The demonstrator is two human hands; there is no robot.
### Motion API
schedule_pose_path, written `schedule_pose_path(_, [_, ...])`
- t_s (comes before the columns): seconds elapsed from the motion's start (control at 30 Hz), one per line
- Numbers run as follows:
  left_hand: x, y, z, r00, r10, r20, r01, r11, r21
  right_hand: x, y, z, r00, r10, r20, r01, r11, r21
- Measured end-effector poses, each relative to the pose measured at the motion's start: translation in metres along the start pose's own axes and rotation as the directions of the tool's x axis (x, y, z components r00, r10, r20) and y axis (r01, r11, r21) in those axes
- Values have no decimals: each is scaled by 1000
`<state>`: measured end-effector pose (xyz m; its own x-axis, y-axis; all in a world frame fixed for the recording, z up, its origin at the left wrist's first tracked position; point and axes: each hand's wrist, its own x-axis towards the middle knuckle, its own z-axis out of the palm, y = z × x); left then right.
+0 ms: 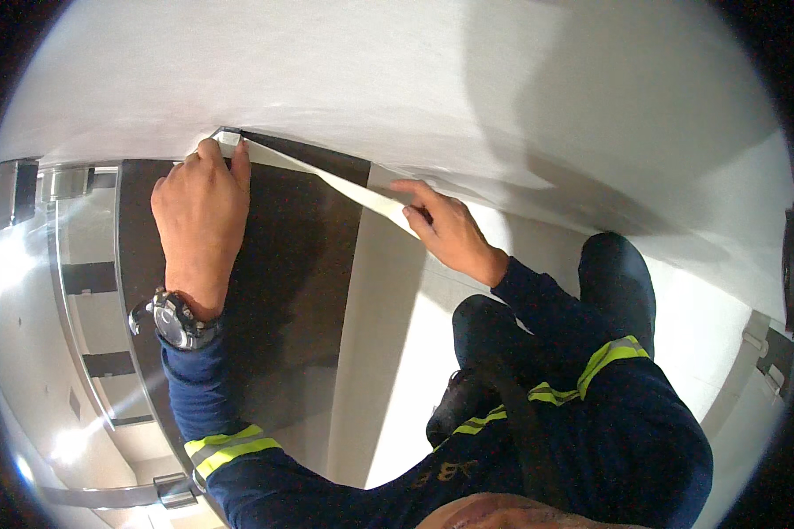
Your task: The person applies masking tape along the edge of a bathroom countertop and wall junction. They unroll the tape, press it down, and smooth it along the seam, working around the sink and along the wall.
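Stretching tape strip (344, 185) — left hand (201, 212), right hand (445, 227) — along wall (432, 79).

white wall (415, 70), glass panel with metal rail (71, 291), pale floor (706, 326)

1. Both arms are in dark navy long sleeves (591, 353).
2. Each sleeve carries a band (225, 445) of fluorescent yellow-green with a grey reflective stripe through its middle, well back from the cuff.
3. A chunky wristwatch (175, 322) with a dark dial and silver metal case sits just ahead of the left cuff.
4. Dark trousers and a dark shoe (617, 273) show beyond the right sleeve.
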<state>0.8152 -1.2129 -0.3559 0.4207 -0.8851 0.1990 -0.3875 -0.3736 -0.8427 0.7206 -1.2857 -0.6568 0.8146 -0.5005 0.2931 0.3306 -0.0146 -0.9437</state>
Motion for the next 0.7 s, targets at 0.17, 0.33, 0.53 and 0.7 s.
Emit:
schedule_pose_path(0.17, [0,3,0,999,6,-33,-6,1000,-4,-5,17,-7,983,-176,-55,159,960,-230])
schedule_pose_path(0.33, [-1,2,-1,999,7,-31,-7,1000,5,0,4,-3,991,-132,4,124,916,-381])
schedule_pose_path(0.53, [1,4,0,996,24,-89,-20,999,42,3,7,5,978,-204,-44,165,885,-435])
schedule_pose_path(0.7, [2,3,0,997,15,-74,-10,997,73,2,4,9,981,-186,-48,137,855,-501])
